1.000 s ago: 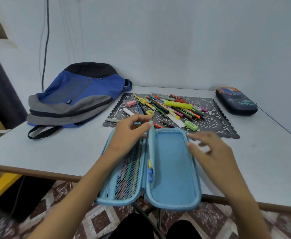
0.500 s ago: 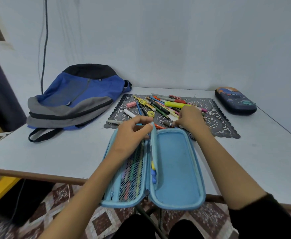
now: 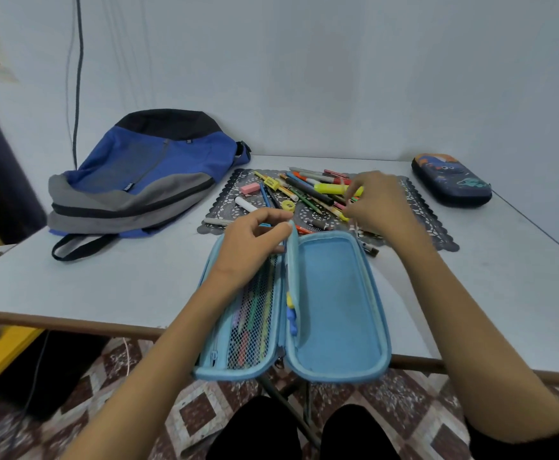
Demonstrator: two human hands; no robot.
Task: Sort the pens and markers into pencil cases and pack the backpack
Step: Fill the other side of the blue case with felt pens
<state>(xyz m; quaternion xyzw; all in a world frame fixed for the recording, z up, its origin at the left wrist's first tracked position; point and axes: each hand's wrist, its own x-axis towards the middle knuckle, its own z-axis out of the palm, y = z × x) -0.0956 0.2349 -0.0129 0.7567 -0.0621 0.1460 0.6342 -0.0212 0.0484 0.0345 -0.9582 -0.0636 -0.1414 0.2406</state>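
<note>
Two cases sit on the table [image 3: 105,287]: the blue case [image 3: 337,310], open at the near edge with pens behind its mesh, and the dark case [image 3: 450,180], zipped, far right. One backpack [image 3: 145,171] lies far left. The loose pens [image 3: 308,190] overlap on one mat [image 3: 434,227], too tangled to count, beside one eraser [image 3: 249,188]. The left hand [image 3: 251,240] pinches the blue case's centre flap. The right hand [image 3: 381,204] reaches over the pens with its fingers curled; whether it grips one is unclear.
</note>
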